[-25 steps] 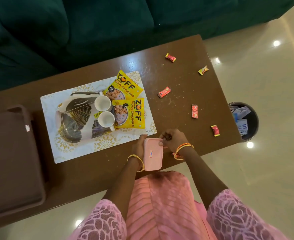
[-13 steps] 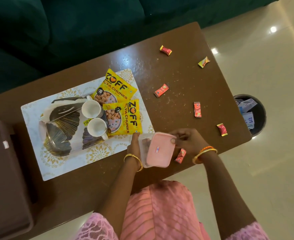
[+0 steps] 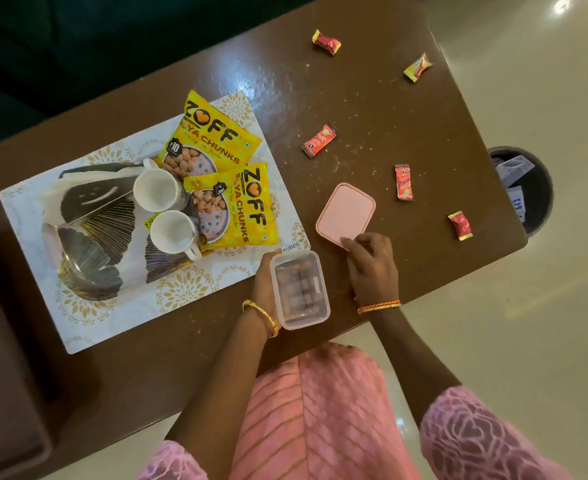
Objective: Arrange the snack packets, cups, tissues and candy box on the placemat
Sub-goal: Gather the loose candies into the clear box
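The clear candy box (image 3: 299,289) stands open near the table's front edge, just off the placemat's (image 3: 112,317) right corner, with wrapped candies inside. My left hand (image 3: 264,282) grips its left side. Its pink lid (image 3: 346,211) lies flat on the table to the right. My right hand (image 3: 372,268) pinches the lid's near corner with curled fingers. On the placemat lie two yellow snack packets (image 3: 213,140) (image 3: 240,206), two white cups (image 3: 155,188) (image 3: 173,232) and black-and-gold tissues (image 3: 91,230).
Several wrapped candies lie loose on the brown table (image 3: 354,98), among them a red one (image 3: 319,140) and another (image 3: 404,181) right of the lid. A dark waste bin (image 3: 541,202) stands on the floor off the table's right end. A brown tray (image 3: 5,358) sits left.
The pink lid has come off the candy box and my right hand has set it on the table to the right. My left hand still holds the box, which is uncovered.
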`<state>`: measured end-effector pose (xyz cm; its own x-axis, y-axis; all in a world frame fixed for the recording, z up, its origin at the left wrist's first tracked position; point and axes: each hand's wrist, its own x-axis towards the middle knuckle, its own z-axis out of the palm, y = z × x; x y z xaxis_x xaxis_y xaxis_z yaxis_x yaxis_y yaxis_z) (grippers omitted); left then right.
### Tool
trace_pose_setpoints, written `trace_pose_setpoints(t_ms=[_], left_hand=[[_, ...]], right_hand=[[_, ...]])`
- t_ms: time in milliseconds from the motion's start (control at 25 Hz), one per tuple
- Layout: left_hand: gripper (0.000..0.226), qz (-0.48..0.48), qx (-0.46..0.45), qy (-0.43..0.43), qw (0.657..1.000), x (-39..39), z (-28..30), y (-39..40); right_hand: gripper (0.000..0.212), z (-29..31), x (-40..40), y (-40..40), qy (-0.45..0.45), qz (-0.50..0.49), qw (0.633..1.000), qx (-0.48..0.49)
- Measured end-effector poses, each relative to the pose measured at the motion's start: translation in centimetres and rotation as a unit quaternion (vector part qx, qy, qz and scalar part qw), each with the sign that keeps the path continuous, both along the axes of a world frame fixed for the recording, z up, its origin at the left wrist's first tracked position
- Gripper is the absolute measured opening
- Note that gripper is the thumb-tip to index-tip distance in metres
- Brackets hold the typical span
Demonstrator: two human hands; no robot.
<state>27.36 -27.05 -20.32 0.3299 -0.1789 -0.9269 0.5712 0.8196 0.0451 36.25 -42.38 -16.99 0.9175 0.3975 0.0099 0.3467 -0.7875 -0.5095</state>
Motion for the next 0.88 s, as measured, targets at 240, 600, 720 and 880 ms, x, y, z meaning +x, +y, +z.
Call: trace_pose_setpoints(t_ms=[240, 600, 720, 880], left_hand=[[0.058, 0.031, -0.03, 0.005, 0.999, -0.9, 0.5, -0.1], [0.073, 0.015, -0.052, 0.006, 0.999, 0.3, 2.2, -0.2], [0.065, -0.003, -0.042, 0.006, 0.999, 0.5, 2.1, -0.4], [0.053, -0.012, -0.019, 0.008, 1.0, 0.5, 1.6, -0.4]], right_hand=[[0.033, -1.0, -0.8, 0.0, 0.028, -0.012, 0.999, -0.038], [0.033, 0.5, -3.7, -2.8, 0.224, -0.391, 0.893, 0.016], [0.04, -0.2, -4.9, -1.5, 0.238, -0.352, 0.905, -0.013], [0.021, -0.9, -5.2, -1.3, 0.241, -0.372, 0.896, 0.024]])
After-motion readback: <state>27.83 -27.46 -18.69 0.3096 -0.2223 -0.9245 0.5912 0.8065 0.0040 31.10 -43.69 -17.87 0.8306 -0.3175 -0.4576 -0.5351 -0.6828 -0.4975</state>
